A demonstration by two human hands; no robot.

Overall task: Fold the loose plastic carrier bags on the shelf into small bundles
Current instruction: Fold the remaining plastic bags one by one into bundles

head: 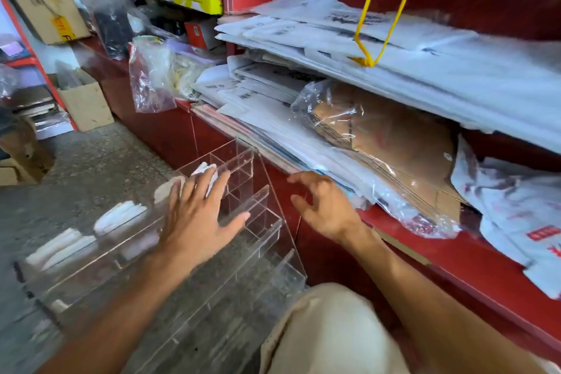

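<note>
My left hand [200, 215] lies flat, fingers spread, over a folded white bundle [206, 171] in the clear rack [258, 222]; it seems to press the bundle down, though blur makes contact hard to tell. My right hand [324, 206] hovers with fingers loosely apart, holding nothing, just beside the red shelf [455, 255] edge. The loose bags [273, 118] lie stacked on that shelf, under a wrapped cardboard sheet [394, 136]. I should take one bag by its near edge and slide it out low. The upper stack overhangs; free room lies above my knee [328, 331].
</note>
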